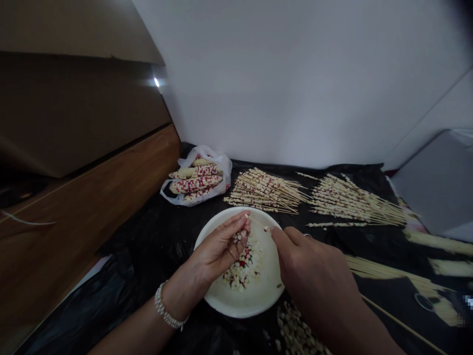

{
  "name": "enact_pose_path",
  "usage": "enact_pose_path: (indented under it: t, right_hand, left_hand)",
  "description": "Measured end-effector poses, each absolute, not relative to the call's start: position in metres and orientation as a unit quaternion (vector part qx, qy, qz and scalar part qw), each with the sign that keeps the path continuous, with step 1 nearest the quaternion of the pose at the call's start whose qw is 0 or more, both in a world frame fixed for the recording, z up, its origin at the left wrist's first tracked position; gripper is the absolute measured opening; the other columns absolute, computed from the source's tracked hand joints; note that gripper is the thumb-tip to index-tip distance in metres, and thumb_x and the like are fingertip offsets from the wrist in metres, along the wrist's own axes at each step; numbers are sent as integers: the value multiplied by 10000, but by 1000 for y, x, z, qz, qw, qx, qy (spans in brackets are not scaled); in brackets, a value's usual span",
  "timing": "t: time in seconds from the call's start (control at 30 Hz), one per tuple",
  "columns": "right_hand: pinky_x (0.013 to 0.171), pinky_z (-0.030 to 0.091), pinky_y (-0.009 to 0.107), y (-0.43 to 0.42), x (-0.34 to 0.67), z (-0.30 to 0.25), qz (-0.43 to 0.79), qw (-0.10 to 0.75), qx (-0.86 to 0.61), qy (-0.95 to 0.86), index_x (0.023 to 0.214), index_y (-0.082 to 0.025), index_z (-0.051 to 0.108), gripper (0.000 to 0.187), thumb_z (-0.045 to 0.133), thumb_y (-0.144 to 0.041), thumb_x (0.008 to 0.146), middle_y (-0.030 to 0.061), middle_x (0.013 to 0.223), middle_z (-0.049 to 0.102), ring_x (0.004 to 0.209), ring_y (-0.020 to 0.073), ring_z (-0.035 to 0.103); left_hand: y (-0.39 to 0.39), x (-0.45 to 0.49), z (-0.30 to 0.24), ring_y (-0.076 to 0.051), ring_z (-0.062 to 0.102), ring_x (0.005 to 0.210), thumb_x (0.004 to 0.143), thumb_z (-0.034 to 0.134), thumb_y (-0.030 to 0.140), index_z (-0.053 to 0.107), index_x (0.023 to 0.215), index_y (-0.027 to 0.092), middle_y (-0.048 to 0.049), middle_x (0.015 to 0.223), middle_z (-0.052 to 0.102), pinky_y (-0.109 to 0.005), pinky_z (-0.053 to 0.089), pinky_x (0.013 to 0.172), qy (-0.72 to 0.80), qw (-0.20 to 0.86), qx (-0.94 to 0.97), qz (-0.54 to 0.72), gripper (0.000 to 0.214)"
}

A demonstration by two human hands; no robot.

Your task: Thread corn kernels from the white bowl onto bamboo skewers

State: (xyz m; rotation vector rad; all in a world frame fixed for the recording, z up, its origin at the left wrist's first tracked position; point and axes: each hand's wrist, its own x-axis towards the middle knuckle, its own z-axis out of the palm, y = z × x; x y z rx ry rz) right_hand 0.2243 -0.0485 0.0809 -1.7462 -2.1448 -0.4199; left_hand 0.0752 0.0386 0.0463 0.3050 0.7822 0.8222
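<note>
From the head camera, both hands meet above the far rim of a white bowl (236, 309) that stands near the middle of a black plastic sheet (148, 236).

The left hand (218, 249), with a beaded bracelet (167, 309) on its wrist, has its grip closed. Thumb and fingertips pinch the left end of a thin skewer (255, 223). The right hand (310, 268) comes in from the near right, and its grip is also closed, with thumb and forefinger pinched on the skewer's other end. The short visible stretch of skewer spans the gap between the two grips and slopes slightly down toward the right. A pale kernel (266, 228) sits on it just beside the right fingertips.

Below the left fingers, a heap of white and red kernels (242, 268) lies in the bowl.

- **Far left corner of the sheet:** a clear bag of corn cobs (199, 180).
- **Far edge, by the wall:** two fanned piles of threaded skewers (264, 190) (351, 199).
- **Right edge:** bare sticks (384, 273), behind the right hand.
- **Near edge:** loose kernels (295, 330), just beside the bowl.

A wooden panel (81, 212) borders the sheet on the left.
</note>
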Motion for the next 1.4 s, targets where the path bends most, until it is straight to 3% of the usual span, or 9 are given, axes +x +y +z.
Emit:
enact_pose_path:
  t: [0.37, 0.67, 1.13, 1.4]
  right_hand:
    - [451, 174, 276, -47, 223, 81, -156, 147, -621, -754, 761, -191, 572, 184, 581, -32, 669, -22, 617, 558, 442, 133, 487]
    - [448, 150, 286, -50, 221, 82, -172, 171, -613, -752, 718, -188, 572, 164, 584, -47, 635, -12, 598, 540, 427, 158, 483]
    - [453, 210, 290, -53, 217, 87, -175, 178, -598, -761, 745, -185, 592, 174, 574, -38, 652, -12, 605, 546, 453, 146, 495]
    - [457, 199, 277, -44, 216, 76, -163, 145, -619, -755, 812, -176, 611, 164, 568, -51, 714, -4, 632, 586, 478, 130, 510]
  left_hand:
    - [39, 76, 46, -81, 660, 745, 796, 642, 76, 682, 935, 119, -39, 818, 711, -150, 530, 729, 364, 834, 133, 393, 151]
    - [40, 76, 47, -70, 658, 751, 773, 625, 5, 676, 943, 114, -37, 826, 712, -137, 519, 744, 382, 826, 124, 395, 208]
    - [39, 76, 51, -72, 645, 709, 800, 608, 29, 671, 858, 114, -30, 778, 685, -138, 514, 697, 376, 851, 108, 349, 120]
    - [28, 83, 38, -137, 664, 887, 793, 657, 124, 686, 914, 107, -81, 942, 705, -212, 505, 845, 343, 866, 166, 324, 125]
